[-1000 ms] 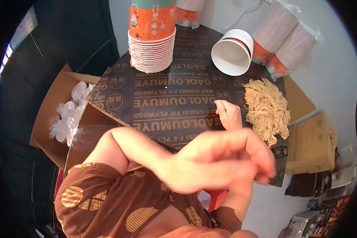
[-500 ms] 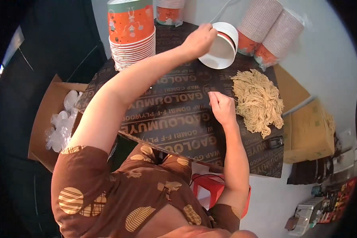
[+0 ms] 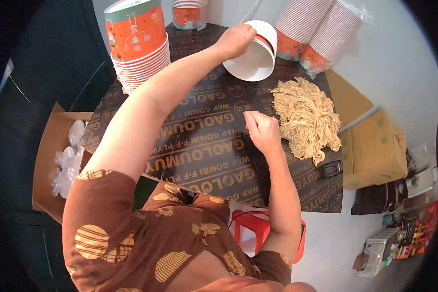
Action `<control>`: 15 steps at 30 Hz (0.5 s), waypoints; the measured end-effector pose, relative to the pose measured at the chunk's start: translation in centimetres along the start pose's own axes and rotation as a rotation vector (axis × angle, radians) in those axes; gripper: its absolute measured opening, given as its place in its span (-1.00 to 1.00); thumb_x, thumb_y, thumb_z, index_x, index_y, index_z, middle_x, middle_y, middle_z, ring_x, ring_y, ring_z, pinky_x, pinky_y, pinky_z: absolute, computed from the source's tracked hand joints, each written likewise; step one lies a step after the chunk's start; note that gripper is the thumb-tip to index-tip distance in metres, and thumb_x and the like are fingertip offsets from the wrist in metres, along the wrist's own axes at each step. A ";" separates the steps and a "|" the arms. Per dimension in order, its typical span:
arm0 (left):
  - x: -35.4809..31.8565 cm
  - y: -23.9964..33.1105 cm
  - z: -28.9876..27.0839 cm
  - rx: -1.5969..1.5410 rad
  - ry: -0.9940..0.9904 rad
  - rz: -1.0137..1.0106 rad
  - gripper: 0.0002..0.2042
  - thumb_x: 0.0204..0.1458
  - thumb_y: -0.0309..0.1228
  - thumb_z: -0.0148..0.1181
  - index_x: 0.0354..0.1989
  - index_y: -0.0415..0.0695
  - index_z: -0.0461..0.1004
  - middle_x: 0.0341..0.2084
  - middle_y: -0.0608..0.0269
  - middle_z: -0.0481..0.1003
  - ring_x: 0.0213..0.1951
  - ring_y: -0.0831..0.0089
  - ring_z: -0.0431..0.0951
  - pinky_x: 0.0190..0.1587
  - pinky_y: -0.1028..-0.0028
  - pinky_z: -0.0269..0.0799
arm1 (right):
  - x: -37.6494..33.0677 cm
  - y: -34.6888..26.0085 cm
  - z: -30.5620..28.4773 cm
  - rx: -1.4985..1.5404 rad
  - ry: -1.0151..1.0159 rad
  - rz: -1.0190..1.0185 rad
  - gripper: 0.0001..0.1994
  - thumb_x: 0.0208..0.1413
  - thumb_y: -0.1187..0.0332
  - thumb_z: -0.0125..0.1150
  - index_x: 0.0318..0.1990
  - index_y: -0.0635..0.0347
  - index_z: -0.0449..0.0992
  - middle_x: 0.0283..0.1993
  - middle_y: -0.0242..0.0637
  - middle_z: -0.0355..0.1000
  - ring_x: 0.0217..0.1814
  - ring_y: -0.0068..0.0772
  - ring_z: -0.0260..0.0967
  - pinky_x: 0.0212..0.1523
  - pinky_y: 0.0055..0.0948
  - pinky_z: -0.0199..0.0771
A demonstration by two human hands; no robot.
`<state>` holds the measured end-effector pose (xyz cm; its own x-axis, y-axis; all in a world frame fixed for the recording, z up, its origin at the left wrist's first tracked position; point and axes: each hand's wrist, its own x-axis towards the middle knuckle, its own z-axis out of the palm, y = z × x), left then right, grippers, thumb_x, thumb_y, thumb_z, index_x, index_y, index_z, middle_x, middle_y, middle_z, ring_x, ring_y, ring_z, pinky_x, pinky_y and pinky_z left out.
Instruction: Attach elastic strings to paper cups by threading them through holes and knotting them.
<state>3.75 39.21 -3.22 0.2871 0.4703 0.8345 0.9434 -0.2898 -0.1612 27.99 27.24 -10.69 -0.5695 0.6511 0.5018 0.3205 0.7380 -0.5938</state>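
My left hand (image 3: 236,40) reaches to the far side of the table, its fingers curled together at the rim of a white bucket (image 3: 254,65) lying tipped with its mouth toward me. Whatever those fingertips hold is hidden. A red and dark edge shows inside the bucket's upper part. Closer to me, my right hand (image 3: 262,129) is closed above the table, thumb against the curled fingers. Anything in it is too small to make out. Just right of it lies a loose heap of beige string (image 3: 309,117), like yarn.
Stacked orange paper buckets (image 3: 140,41) stand at the far left; wrapped bucket stacks (image 3: 321,29) line the back. A black clip-like object (image 3: 331,169) lies near the right edge of the dark table (image 3: 204,165). Cartons (image 3: 374,148) flank the table; a red stool (image 3: 250,225) stands below.
The whole view has shifted, so the table's things appear farther left. My left hand stays at the bucket's rim, and my right hand remains closed beside the string.
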 end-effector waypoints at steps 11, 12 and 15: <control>1.2 -0.2 -1.7 0.069 -0.205 0.063 -0.83 -0.08 -0.54 0.00 -0.27 -0.13 0.35 -0.47 0.02 0.53 -0.37 -0.01 0.55 -0.38 0.08 0.44 | 0.0 -0.3 -0.1 -0.018 -0.003 -0.056 -0.81 0.14 0.34 0.11 -0.32 0.28 0.56 -0.35 -0.04 0.51 -0.32 0.02 0.48 -0.33 -0.23 0.49; 1.5 -0.1 -2.0 0.067 -0.208 0.063 -0.83 -0.08 -0.54 0.00 -0.27 -0.13 0.35 -0.47 0.02 0.53 -0.37 -0.01 0.55 -0.38 0.08 0.44 | 0.0 -0.3 -0.1 -0.016 -0.004 -0.052 -0.81 0.14 0.34 0.11 -0.32 0.28 0.56 -0.35 -0.04 0.51 -0.32 0.02 0.48 -0.33 -0.23 0.49; 1.8 0.6 -2.9 0.092 -0.392 -0.026 -0.75 -0.06 -0.52 0.00 -0.16 -0.04 0.35 -0.45 0.00 0.54 -0.39 -0.01 0.56 -0.38 0.07 0.44 | 0.1 -0.4 0.0 -0.013 -0.004 -0.067 -0.81 0.14 0.34 0.11 -0.32 0.28 0.56 -0.34 -0.04 0.51 -0.32 0.02 0.48 -0.33 -0.23 0.49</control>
<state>4.33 37.44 -0.30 0.2876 0.7640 0.5776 0.9570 -0.2062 -0.2039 27.84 27.01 -10.37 -0.5929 0.5998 0.5374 0.2915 0.7819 -0.5511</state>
